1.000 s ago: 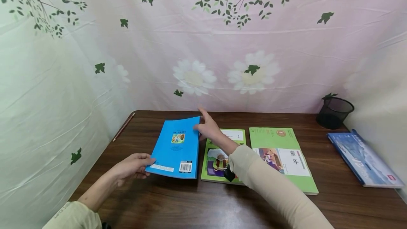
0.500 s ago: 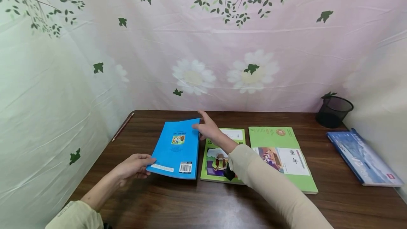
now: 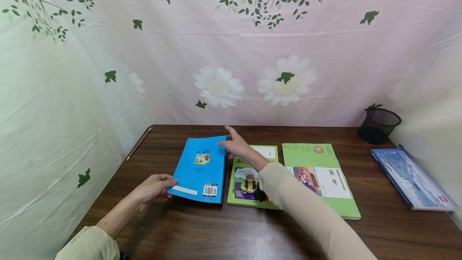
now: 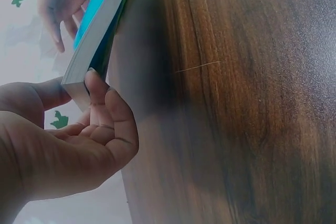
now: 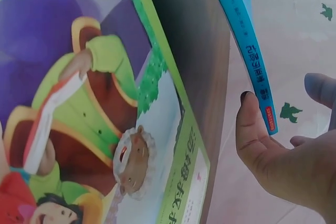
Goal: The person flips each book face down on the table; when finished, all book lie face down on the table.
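1. The left hand (image 3: 153, 187) pinches the near left corner of the blue book (image 3: 200, 167), raised off the tabletop (image 3: 216, 232).
2. The right hand (image 3: 236, 144), fingers straight, touches its far right corner, beside 2 green books (image 3: 319, 177).

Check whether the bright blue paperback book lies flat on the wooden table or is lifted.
Lifted: the bright blue paperback book is held by both hands, with a gap underneath in the wrist views.

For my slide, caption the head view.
Two hands, left hand and right hand, hold a blue book raised beside two green books on a table.
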`<state>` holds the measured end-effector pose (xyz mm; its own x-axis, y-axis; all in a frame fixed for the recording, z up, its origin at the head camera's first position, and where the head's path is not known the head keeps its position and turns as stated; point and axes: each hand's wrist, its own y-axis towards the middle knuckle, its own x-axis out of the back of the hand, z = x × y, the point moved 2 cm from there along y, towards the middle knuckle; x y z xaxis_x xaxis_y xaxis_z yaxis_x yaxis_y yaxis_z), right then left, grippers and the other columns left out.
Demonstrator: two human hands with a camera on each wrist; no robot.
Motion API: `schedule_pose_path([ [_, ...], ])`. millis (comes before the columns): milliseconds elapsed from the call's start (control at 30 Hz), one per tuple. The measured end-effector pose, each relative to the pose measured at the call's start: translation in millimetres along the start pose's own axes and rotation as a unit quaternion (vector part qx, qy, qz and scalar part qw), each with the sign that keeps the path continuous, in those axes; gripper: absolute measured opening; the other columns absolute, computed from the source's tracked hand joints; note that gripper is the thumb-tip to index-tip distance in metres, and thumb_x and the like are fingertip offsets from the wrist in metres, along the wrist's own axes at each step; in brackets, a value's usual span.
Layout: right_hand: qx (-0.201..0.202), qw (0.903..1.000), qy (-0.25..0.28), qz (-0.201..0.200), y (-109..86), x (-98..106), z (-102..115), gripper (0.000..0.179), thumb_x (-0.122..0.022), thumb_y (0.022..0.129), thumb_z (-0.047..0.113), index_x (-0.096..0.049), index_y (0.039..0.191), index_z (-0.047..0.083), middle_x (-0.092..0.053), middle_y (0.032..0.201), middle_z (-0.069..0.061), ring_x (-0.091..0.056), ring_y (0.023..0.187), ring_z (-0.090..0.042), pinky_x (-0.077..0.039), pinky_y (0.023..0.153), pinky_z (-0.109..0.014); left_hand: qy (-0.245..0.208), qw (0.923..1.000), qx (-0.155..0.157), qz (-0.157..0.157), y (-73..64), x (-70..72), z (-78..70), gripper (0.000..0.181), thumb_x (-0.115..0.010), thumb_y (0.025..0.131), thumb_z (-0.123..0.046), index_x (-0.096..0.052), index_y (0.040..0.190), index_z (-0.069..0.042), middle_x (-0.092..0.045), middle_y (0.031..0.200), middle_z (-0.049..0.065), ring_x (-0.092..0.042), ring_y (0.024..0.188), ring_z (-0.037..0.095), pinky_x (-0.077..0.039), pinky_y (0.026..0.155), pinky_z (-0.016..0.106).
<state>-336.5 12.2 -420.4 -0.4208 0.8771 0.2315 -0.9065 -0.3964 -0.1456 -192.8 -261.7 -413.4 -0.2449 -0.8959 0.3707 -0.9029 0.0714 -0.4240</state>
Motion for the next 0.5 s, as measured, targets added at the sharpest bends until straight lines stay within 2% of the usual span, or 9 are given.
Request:
schedule_pose_path([
  [233, -0.009, 0.9998, -0.005, 0.017, 3.2, 1.5, -3.2, 0.072, -0.058, 0.101, 0.028, -0.017, 0.160, 0.027, -0.028, 0.161, -0.018, -0.060, 0.108, -0.033, -0.058, 0.082, -0.046, 0.016, 0.9994, 0.012, -0.026, 4.9, -0.9, 3.9, 0.048, -0.056, 0.103, -0.028, -0.052, 0.131, 0.011, -0.067, 0.090, 0.006, -0.062, 0.076, 0.018, -0.055, 0.072, 0.035],
  [500, -0.009, 0.9993, -0.008, 0.035, 7.4, 5.7, -7.2, 0.075, -0.058, 0.098, 0.016, -0.018, 0.160, 0.028, -0.032, 0.158, -0.016, -0.059, 0.099, -0.029, -0.057, 0.077, -0.044, 0.028, 0.9982, 0.028, -0.046, 10.2, -4.4, 6.5, 0.048, -0.056, 0.102, -0.028, -0.053, 0.131, 0.009, -0.067, 0.094, 0.009, -0.064, 0.079, 0.019, -0.056, 0.071, 0.035],
])
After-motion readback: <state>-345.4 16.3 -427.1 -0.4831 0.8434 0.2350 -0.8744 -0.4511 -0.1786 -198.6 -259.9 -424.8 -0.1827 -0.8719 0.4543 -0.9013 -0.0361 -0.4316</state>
